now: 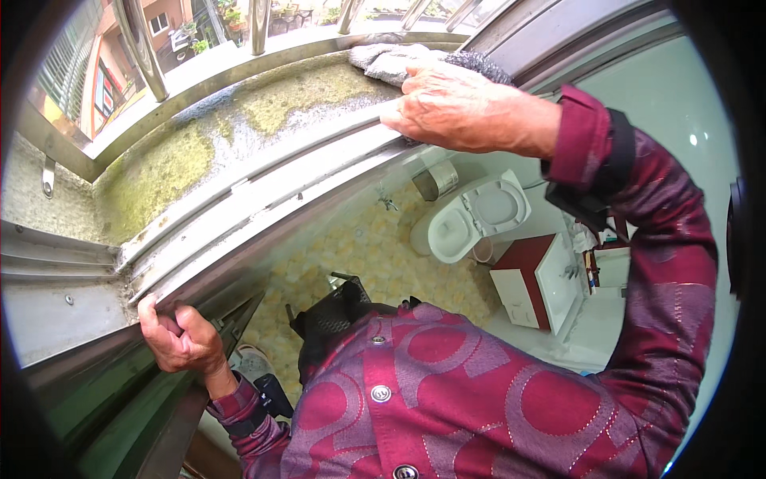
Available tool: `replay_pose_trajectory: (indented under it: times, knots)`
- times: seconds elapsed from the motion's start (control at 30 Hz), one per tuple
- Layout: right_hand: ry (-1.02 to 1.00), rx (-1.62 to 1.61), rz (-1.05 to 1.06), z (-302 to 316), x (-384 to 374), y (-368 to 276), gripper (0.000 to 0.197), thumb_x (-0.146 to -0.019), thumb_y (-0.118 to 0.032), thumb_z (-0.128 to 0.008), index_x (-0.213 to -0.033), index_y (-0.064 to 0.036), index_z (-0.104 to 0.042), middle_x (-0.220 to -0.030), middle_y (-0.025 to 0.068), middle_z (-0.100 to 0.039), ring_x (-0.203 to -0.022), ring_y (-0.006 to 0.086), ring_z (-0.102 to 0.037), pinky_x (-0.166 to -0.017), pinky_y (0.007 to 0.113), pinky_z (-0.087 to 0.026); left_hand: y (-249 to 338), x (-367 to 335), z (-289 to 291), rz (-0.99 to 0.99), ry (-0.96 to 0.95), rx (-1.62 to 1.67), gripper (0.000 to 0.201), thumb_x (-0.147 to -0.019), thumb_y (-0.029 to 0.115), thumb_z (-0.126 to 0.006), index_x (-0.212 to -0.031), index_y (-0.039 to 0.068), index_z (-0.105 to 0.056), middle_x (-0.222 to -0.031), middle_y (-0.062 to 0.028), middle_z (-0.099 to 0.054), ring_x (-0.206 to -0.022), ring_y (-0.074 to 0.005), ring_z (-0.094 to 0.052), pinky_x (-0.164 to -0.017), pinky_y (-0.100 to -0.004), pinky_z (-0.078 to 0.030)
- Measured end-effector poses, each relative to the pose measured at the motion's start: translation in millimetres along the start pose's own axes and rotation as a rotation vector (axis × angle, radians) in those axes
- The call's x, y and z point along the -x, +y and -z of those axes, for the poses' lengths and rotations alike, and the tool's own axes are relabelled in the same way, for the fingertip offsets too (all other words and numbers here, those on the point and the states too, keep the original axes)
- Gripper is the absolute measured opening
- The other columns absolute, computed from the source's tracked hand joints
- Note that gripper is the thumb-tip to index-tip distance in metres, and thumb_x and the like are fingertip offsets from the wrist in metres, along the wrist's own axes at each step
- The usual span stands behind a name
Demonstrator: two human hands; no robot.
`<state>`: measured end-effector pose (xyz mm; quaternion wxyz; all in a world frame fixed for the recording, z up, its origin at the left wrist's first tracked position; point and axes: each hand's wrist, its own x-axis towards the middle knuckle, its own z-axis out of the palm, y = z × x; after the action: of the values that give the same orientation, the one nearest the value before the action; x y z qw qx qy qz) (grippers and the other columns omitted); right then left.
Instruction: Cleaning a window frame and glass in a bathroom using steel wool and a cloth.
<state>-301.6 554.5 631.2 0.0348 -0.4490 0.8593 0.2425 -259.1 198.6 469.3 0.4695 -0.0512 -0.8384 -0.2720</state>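
Observation:
A crumpled grey cloth (384, 62) lies at the far end of the rough, mossy outer sill (291, 100), near the foot of the metal bars. My right hand (463, 110) is closed over the cloth, its fingers partly hidden behind the knuckles. Below that wrist runs the white sliding-window track (271, 180), streaked with dirt. At the lower left, my left hand (182, 339) has its fingers curled round the edge of the window frame (60, 315), close to the track's corner.
Metal security bars (257, 28) stand along the outer side, with a yard and buildings beyond. Inside, far below, are a white toilet (455, 231), a red and white washbasin cabinet (531, 283) and a tiled floor (367, 247). A dark-framed glass pane (112, 399) slants at the lower left.

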Motion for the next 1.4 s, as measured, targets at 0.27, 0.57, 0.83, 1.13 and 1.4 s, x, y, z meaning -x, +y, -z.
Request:
replay_pose_trajectory:
  times: [0.27, 0.57, 0.83, 1.13, 1.4]
  knots:
    - [0.366, -0.393, -0.074, 8.2, -71.2, -44.0, 0.010, -0.077, -0.012, -0.054, -0.084, -0.0045, -0.055, -0.061, 0.0117, -0.054, -0.061, 0.0288, -0.059, -0.055, 0.040, -0.048, -0.9, 1.5, 0.0, 0.008, -0.013, 0.011, 0.031, -0.072, 0.013, -0.053, -0.100, 0.004, -0.059, -0.079, -0.0065, -0.059, -0.057, -0.0207, -0.052, -0.054, -0.0311, -0.042]
    - [0.203, 0.052, 0.031, 44.5, -49.5, 7.3, 0.004, -0.075, -0.010, -0.057, -0.075, -0.0060, -0.059, -0.063, 0.0101, -0.058, -0.061, 0.0238, -0.061, -0.054, 0.036, -0.050, 4.3, -3.7, 2.9, -0.005, 0.013, -0.005, 0.030, -0.070, 0.011, -0.052, -0.099, 0.005, -0.059, -0.076, -0.0057, -0.057, -0.050, -0.0178, -0.045, -0.048, -0.0295, -0.038]
    - [0.919, -0.433, -0.080, -5.6, -78.3, -53.4, 0.015, -0.073, -0.007, -0.056, -0.088, -0.0041, -0.054, -0.065, 0.0106, -0.055, -0.057, 0.0263, -0.058, -0.052, 0.039, -0.045, 8.8, -0.3, 2.5, 0.220, -0.101, 0.092, 0.039, -0.070, 0.002, -0.049, -0.108, 0.001, -0.056, -0.068, -0.0008, -0.043, -0.053, -0.0134, -0.036, -0.056, -0.0257, -0.037]
    - [1.069, -1.180, -0.493, 33.9, -122.2, -89.6, 0.034, -0.067, -0.008, -0.059, -0.100, -0.0042, -0.051, -0.097, 0.0216, -0.054, -0.091, 0.0375, -0.054, -0.079, 0.045, -0.042, 126.9, -76.1, -1.6, 0.686, -0.323, 1.023, 0.051, -0.092, 0.017, -0.041, -0.137, -0.002, -0.027, -0.113, -0.0115, -0.048, -0.101, -0.0162, -0.051, -0.086, -0.0270, -0.041]
    - [1.077, -1.785, -0.115, 18.9, -60.9, -83.6, 0.072, -0.075, -0.005, -0.055, -0.139, -0.0006, -0.022, -0.134, 0.0199, -0.040, -0.115, 0.0267, -0.049, -0.094, 0.036, -0.042, 148.6, -142.2, -39.4, 0.291, -0.562, 0.696, 0.048, -0.092, 0.015, -0.048, -0.133, -0.002, -0.031, -0.103, -0.0146, -0.058, -0.091, -0.0153, -0.055, -0.080, -0.0280, -0.045]
